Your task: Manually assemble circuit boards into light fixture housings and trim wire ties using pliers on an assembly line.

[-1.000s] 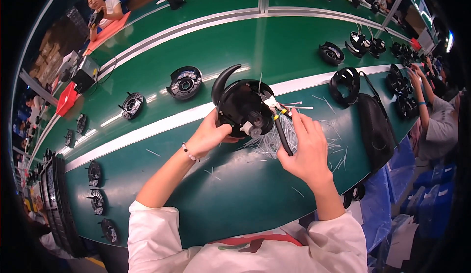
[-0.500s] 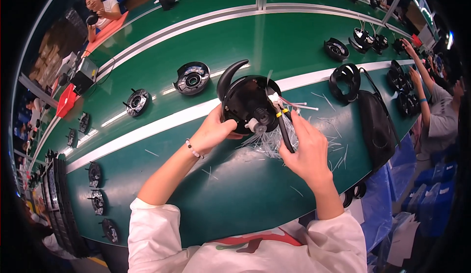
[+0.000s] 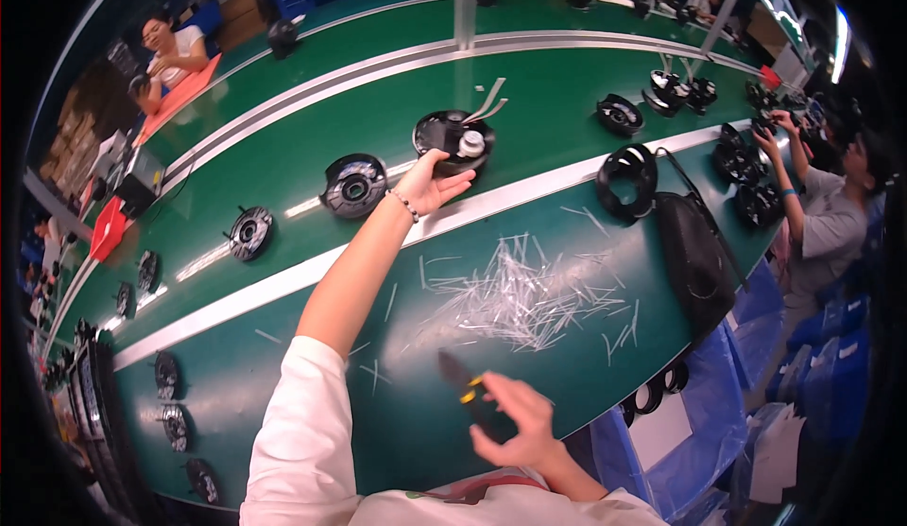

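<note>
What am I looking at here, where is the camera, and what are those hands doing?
The camera sits on a person's head and looks down through a fisheye lens, so straight edges bend. Both arms from the lower edge belong to that person. The surface is a long green conveyor belt with a white stripe. Round black parts, like one near the middle, lie spaced along it. The left hand reaches out, open, touching or almost touching a black round part with white strips. The right hand holds black cutters with yellow marks close to the body. A pile of clear cut strips lies between them. Other people work along the line.
</note>
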{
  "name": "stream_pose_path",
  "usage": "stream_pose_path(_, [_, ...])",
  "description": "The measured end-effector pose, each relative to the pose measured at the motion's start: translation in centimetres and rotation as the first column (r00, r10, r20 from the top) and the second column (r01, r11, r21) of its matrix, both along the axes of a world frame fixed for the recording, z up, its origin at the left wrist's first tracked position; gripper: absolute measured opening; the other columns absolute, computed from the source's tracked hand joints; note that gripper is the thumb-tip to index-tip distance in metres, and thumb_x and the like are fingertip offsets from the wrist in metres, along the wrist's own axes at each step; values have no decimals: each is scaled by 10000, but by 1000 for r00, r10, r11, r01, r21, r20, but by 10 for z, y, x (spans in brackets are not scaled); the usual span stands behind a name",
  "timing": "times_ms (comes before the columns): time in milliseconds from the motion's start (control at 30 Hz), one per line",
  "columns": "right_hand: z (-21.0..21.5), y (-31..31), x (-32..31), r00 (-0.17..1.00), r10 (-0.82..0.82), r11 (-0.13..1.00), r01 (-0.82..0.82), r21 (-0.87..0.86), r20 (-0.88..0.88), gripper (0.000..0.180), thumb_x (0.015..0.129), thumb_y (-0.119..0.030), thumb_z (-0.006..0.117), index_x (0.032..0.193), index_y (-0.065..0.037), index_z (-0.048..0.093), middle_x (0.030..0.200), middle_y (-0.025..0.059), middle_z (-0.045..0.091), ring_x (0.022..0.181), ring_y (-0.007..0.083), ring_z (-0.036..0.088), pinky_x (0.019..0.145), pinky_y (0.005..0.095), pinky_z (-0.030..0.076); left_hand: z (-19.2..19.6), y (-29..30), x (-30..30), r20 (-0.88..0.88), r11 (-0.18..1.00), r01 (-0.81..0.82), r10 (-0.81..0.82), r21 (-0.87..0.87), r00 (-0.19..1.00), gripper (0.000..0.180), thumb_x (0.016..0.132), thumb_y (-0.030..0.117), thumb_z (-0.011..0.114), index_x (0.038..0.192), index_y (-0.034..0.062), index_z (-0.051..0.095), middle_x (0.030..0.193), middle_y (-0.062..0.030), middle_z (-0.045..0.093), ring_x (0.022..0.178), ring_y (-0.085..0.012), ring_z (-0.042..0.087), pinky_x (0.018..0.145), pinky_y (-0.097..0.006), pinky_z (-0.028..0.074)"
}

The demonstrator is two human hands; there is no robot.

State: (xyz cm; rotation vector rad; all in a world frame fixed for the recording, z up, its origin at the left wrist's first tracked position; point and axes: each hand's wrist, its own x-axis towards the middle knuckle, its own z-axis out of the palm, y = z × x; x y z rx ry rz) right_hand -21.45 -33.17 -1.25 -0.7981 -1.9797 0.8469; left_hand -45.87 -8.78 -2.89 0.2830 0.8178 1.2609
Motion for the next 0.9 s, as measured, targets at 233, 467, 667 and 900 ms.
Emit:
stream_pose_path(233, [-24,-11,-13,831,434,893,-448,-44,348,588,571,-147,676,1112,3,501,1169,171,440,997,306,462,882,406,360,14,-7,-16,-173,953,291,-301,-78,938,829,761,638,430,1181,-73,366,1033,-236,551,774,-257,625,588,-260,538])
stream_pose_path(467, [-11,49,-11,897,293,891,-381,245,331,509,626,-367,698,999,-46,567,1079,140,528,1044,319,478,939,478,318,38,-98,-110,-709,983,72,70,168,702,432,867,381,436,1090,13,486,989,-126,605,657,-150,619,454,-188,452])
stream_pose_path(667, [-1,254,48,620,-765,599,589,543,172,486,693,-347,653,994,24,562,969,199,583,913,356,535,810,400,403,12,-167,-225,-625,813,-501,562,297,541,292,861,266,479,1055,55,533,948,-93,621,654,-113,603,464,-178,413])
stream_pose_path(900, [-45,293,105,688,-706,665,560,494,169,184,782,-199,599,823,-24,641,723,155,624,658,289,617,606,326,474,-42,-172,-288,-805,655,-489,558,577,-202,246,773,93,528,1001,3,541,847,-100,651,759,-153,622,694,-250,483])
